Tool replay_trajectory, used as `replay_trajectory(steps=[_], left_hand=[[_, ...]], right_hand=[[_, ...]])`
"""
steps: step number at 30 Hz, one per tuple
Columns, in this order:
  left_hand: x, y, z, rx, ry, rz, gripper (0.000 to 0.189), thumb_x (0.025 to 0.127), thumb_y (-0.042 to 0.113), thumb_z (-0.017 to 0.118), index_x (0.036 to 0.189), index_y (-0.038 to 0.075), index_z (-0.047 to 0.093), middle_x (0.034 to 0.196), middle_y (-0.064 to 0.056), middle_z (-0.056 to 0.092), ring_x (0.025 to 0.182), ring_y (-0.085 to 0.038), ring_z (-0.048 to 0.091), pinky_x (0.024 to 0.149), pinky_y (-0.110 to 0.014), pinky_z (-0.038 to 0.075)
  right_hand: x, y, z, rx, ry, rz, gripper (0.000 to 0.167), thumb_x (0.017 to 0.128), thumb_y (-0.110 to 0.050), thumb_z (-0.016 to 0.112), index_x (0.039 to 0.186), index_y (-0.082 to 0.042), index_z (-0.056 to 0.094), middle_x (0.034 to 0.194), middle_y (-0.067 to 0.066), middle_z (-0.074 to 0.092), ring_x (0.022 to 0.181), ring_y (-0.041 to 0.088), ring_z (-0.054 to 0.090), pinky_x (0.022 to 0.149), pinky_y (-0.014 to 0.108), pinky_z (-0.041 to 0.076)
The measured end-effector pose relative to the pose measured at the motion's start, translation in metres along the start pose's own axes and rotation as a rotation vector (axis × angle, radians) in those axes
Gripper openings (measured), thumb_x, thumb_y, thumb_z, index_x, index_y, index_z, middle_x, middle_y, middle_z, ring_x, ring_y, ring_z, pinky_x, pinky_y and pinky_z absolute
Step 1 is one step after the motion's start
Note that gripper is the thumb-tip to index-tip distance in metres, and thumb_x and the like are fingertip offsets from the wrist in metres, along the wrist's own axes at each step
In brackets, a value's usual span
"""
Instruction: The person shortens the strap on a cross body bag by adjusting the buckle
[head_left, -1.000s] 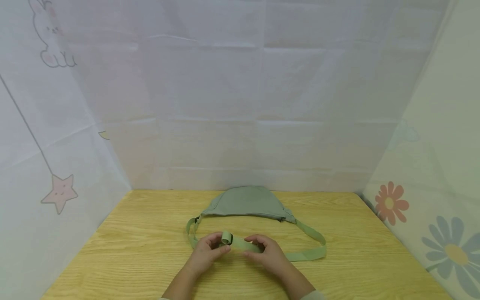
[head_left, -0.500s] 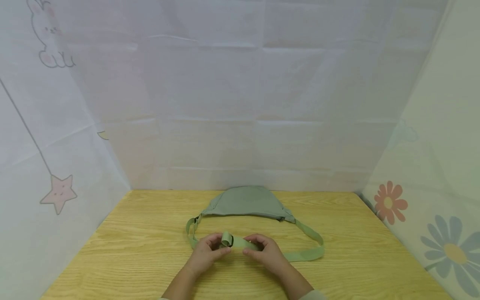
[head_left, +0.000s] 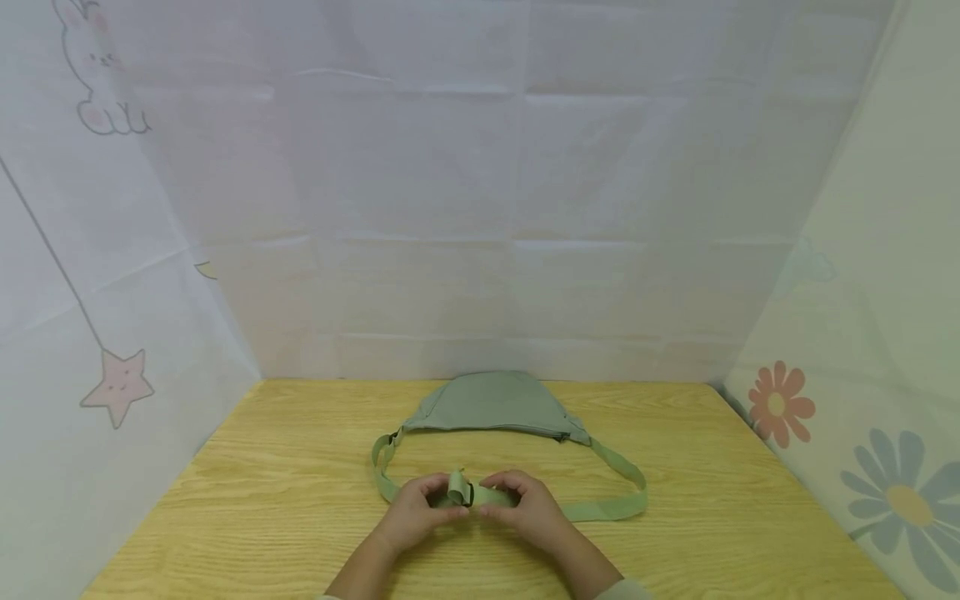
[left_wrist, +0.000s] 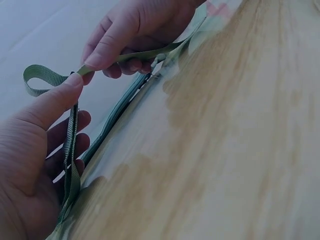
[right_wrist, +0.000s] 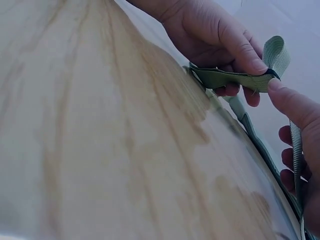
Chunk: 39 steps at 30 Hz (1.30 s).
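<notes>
A grey-green waist bag [head_left: 495,404] lies on the table, its light green strap [head_left: 603,510] looping toward the person. My left hand [head_left: 416,512] pinches the strap beside a small black slider buckle [head_left: 470,494], thumb on the near side. A short strap loop [head_left: 456,487] stands up from the buckle. Just right of it, my right hand [head_left: 531,508] grips the strap between thumb and fingers. In the left wrist view, the two thumb tips nearly meet at the buckle, and strap runs down past the left fingers [left_wrist: 82,120]. The right wrist view shows the loop [right_wrist: 276,52] bulging above the fingertips.
The wooden table [head_left: 285,467] reaches back to a pale hanging cloth [head_left: 480,208]. Printed cloth stands at both sides, with a pink star [head_left: 118,387] on the left and flowers [head_left: 777,405] on the right. A second black buckle [head_left: 393,438] sits at the bag's left end.
The buckle and its loop have shifted slightly right and toward the person. Both hands have drawn closer together, still holding the strap. The bag stays in place.
</notes>
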<state>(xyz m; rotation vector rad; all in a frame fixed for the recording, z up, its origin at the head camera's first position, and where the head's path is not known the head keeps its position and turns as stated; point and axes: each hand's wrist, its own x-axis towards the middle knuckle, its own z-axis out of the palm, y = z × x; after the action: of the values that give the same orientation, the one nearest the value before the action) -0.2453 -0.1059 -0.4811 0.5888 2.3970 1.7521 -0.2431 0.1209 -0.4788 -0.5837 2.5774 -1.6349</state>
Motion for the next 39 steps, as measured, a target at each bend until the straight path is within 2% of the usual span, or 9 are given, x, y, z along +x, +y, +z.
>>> replay_trajectory(steps=[11, 16, 19, 23, 26, 33, 39], left_hand=[[0.000, 0.000, -0.001, 0.048, 0.009, 0.001, 0.038, 0.081, 0.027, 0.081, 0.113, 0.009, 0.071, 0.114, -0.007, 0.072, 0.105, -0.012, 0.061, 0.086, -0.019, 0.046], [0.000, 0.001, -0.002, 0.038, 0.023, -0.004, 0.036, 0.081, 0.026, 0.081, 0.112, 0.010, 0.072, 0.114, -0.007, 0.071, 0.105, -0.013, 0.061, 0.086, -0.019, 0.046], [-0.001, 0.001, -0.002, 0.012, 0.024, -0.009, 0.035, 0.082, 0.024, 0.080, 0.113, 0.009, 0.071, 0.114, -0.008, 0.071, 0.104, -0.013, 0.060, 0.085, -0.019, 0.046], [-0.001, 0.003, -0.002, -0.022, 0.024, -0.021, 0.035, 0.083, 0.021, 0.079, 0.113, 0.007, 0.070, 0.114, -0.009, 0.071, 0.102, -0.013, 0.060, 0.083, -0.019, 0.046], [-0.001, 0.003, -0.003, -0.036, 0.029, -0.029, 0.035, 0.083, 0.020, 0.079, 0.113, 0.007, 0.070, 0.115, -0.009, 0.070, 0.103, -0.014, 0.059, 0.084, -0.019, 0.046], [-0.001, 0.004, -0.003, -0.048, 0.033, -0.029, 0.036, 0.083, 0.021, 0.079, 0.115, 0.008, 0.070, 0.116, -0.009, 0.070, 0.107, -0.018, 0.059, 0.087, -0.021, 0.046], [-0.001, 0.002, -0.002, -0.023, 0.027, -0.008, 0.037, 0.083, 0.021, 0.079, 0.116, 0.008, 0.070, 0.116, -0.010, 0.071, 0.106, -0.010, 0.061, 0.088, -0.019, 0.046]], right_hand=[[0.000, 0.000, -0.004, -0.227, -0.042, -0.086, 0.043, 0.079, -0.037, 0.082, 0.115, -0.016, 0.070, 0.105, -0.003, 0.067, 0.090, 0.003, 0.055, 0.075, 0.022, 0.046], [-0.002, 0.002, -0.009, -0.338, -0.033, -0.074, 0.047, 0.078, -0.042, 0.081, 0.118, -0.020, 0.069, 0.108, -0.007, 0.067, 0.096, 0.009, 0.059, 0.080, 0.027, 0.050], [-0.003, 0.004, -0.013, -0.365, -0.020, -0.053, 0.048, 0.079, -0.043, 0.080, 0.119, -0.021, 0.068, 0.110, -0.007, 0.066, 0.099, 0.013, 0.060, 0.082, 0.030, 0.050], [-0.005, 0.005, -0.018, -0.358, -0.010, -0.040, 0.045, 0.080, -0.041, 0.079, 0.118, -0.020, 0.069, 0.110, -0.007, 0.066, 0.100, 0.016, 0.060, 0.082, 0.032, 0.050], [-0.005, 0.005, -0.020, -0.348, -0.008, -0.042, 0.040, 0.081, -0.040, 0.078, 0.116, -0.020, 0.070, 0.106, -0.008, 0.065, 0.097, 0.012, 0.059, 0.080, 0.029, 0.049], [-0.005, 0.004, -0.019, -0.246, 0.001, -0.046, 0.034, 0.083, -0.035, 0.078, 0.113, -0.020, 0.071, 0.105, -0.006, 0.066, 0.094, 0.006, 0.058, 0.079, 0.024, 0.048], [-0.005, 0.003, -0.016, -0.190, 0.011, -0.055, 0.032, 0.083, -0.031, 0.079, 0.113, -0.020, 0.072, 0.106, -0.004, 0.067, 0.097, 0.006, 0.059, 0.082, 0.023, 0.048]])
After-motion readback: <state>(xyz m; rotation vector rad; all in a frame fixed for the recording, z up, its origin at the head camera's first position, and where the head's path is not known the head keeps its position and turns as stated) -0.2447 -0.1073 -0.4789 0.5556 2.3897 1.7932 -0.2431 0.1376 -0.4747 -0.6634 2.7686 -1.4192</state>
